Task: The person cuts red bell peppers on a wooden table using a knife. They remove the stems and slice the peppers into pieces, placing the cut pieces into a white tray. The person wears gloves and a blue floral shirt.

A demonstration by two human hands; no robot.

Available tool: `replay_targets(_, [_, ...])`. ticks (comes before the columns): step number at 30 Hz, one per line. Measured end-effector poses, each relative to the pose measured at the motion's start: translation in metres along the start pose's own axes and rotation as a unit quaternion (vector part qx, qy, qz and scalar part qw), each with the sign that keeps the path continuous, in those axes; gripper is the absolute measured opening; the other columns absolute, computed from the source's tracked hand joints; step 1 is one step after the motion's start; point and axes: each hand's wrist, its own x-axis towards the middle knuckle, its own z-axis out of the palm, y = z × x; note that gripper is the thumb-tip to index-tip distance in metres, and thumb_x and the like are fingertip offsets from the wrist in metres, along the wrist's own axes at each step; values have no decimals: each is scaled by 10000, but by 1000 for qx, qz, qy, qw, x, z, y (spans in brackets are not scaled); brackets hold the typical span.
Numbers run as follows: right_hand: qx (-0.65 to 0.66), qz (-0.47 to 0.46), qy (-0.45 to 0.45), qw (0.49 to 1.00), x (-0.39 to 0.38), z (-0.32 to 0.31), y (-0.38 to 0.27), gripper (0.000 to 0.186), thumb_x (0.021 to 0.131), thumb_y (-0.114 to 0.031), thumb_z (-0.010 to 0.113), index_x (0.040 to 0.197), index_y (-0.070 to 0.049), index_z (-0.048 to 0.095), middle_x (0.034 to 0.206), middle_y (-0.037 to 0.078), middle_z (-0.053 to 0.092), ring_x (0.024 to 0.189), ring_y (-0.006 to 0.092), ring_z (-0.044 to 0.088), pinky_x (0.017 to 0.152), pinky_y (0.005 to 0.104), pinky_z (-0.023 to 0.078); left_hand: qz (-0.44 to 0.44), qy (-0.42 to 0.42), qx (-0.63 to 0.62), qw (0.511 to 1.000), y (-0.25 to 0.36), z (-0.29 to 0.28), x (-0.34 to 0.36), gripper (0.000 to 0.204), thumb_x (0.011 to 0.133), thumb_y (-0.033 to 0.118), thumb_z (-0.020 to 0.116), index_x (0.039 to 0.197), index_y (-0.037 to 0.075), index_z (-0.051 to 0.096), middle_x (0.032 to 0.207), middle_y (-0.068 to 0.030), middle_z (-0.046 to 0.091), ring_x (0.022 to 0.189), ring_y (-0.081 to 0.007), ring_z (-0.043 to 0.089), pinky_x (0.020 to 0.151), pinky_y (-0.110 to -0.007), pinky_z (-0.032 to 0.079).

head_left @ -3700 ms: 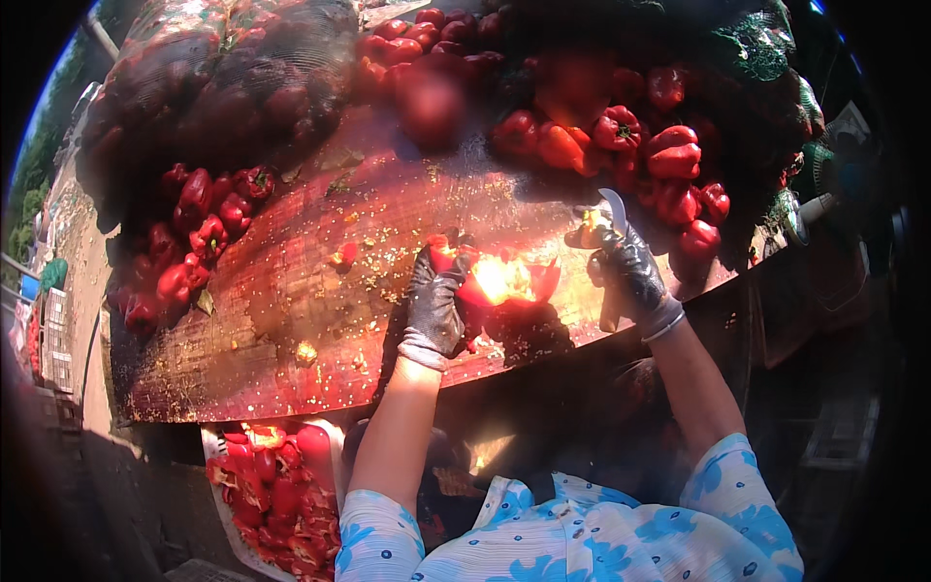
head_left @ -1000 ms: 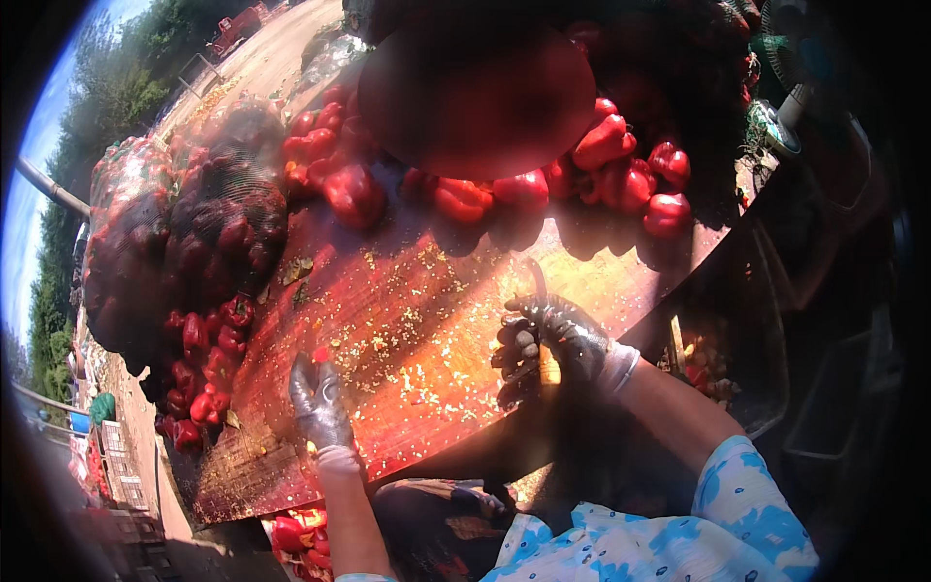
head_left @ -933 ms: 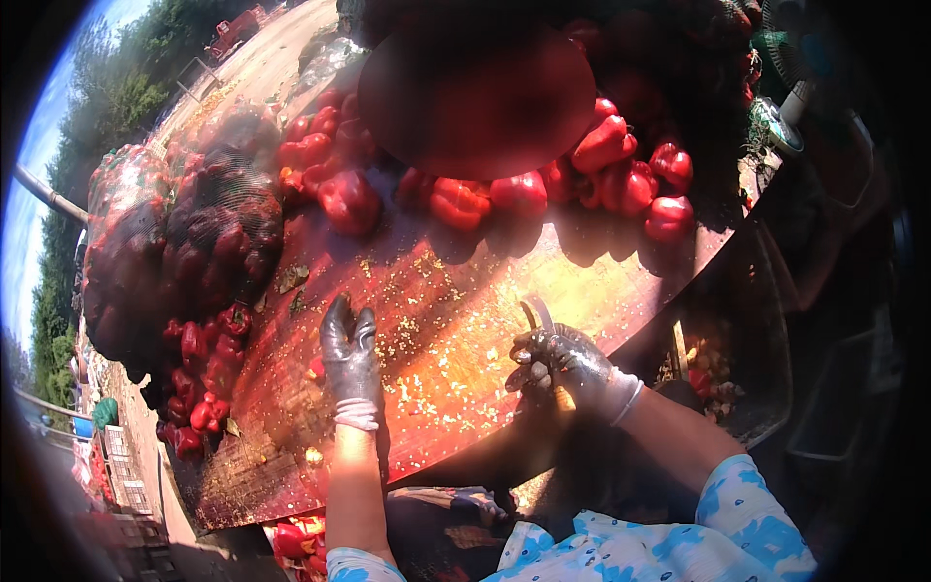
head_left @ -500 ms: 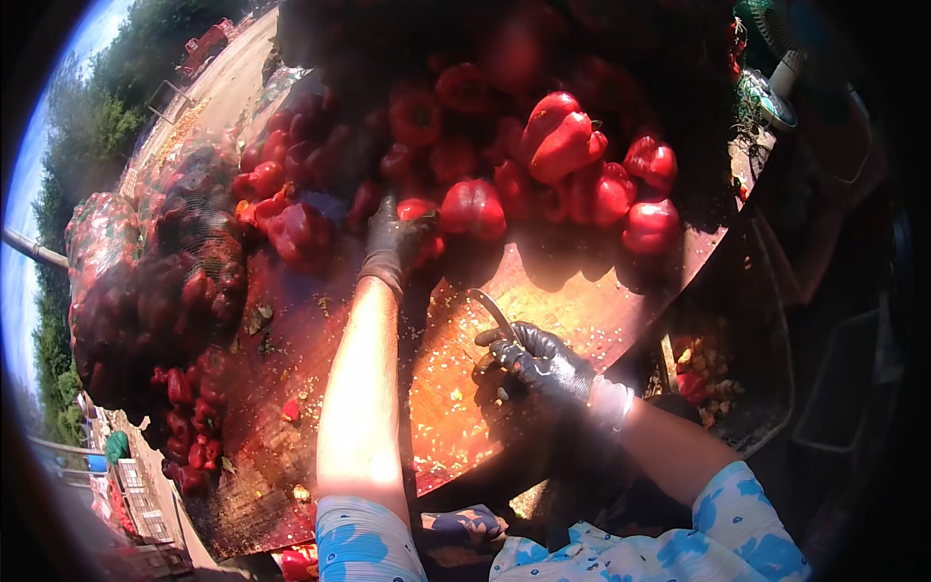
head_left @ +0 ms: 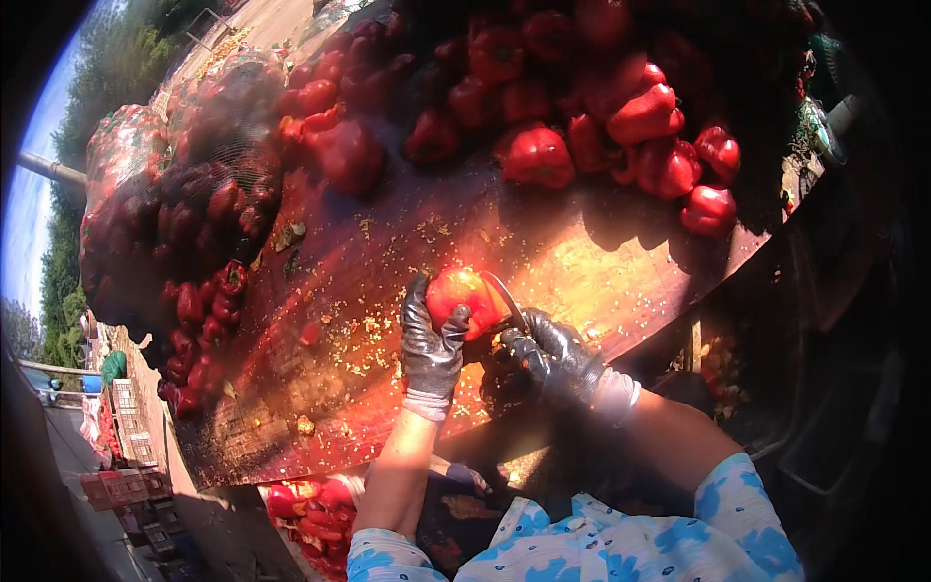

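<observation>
1. Your left hand [head_left: 432, 341], dark-gloved, is curled around a whole red pepper [head_left: 456, 294], thumb on the near side; the spread of the grip is about the pepper's own width.
2. Pepper is up in front of you, above the near half of the wooden table [head_left: 621, 276], in bright sun.
3. Your right hand [head_left: 561, 359], gloved likewise, has its fingers wrapped closely around a curved knife [head_left: 507, 303]; handle mostly hidden in the fist.
4. Blade arcs up along the pepper's right side. Cannot tell whether it has entered the flesh.
5. Pale seeds [head_left: 364, 341] scattered over the boards, left of your hands.
6. Loose red peppers [head_left: 539, 157] heaped along the far side; filled net sack [head_left: 218, 199] at far left.
7. Cut red peppers [head_left: 318, 522] lie below the near edge, left of your left forearm.
</observation>
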Motion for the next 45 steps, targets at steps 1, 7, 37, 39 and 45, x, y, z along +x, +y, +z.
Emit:
replay_targets(1, [-14,-60,29,998,3,3,11,252,989,-230,560,1143,-31,579,865,142,664,728,221,651,660,382,505,19,-12,27,999,5,-1,1,715,871,324,742,1419,19,397,1371,-167,489,1251,-269,495,1061,-378,408])
replay_targets(7, [-145,-70,55,985,-10,-5,-13,204,989,-194,539,1114,-42,594,836,158,651,734,265,639,686,383,502,70,5,66,995,14,19,9,691,932,452,620,1406,-5,411,1365,-217,495,1237,-338,519,1040,-411,426])
replay_targets(37, [-23,-3,111,994,-59,5,-17,165,986,-164,531,1062,-29,586,793,22,627,736,98,606,655,279,512,139,-24,137,981,8,10,29,610,911,305,668,1410,53,424,1344,-225,527,1229,-393,525,1024,-436,450])
replay_targets(39, [-26,-29,137,990,-37,-4,-45,247,979,-159,566,1182,-20,557,953,32,639,730,78,581,617,248,515,98,-133,121,979,24,6,34,664,860,281,722,1413,51,434,1372,-216,505,1251,-385,504,1068,-432,415])
replay_targets(45, [-267,-83,154,948,27,0,-34,616,881,-304,705,1388,-56,459,1302,214,567,1207,354,561,961,420,492,117,-181,135,967,28,-1,40,648,760,264,826,1297,52,532,1238,-174,584,1161,-321,569,1015,-405,450])
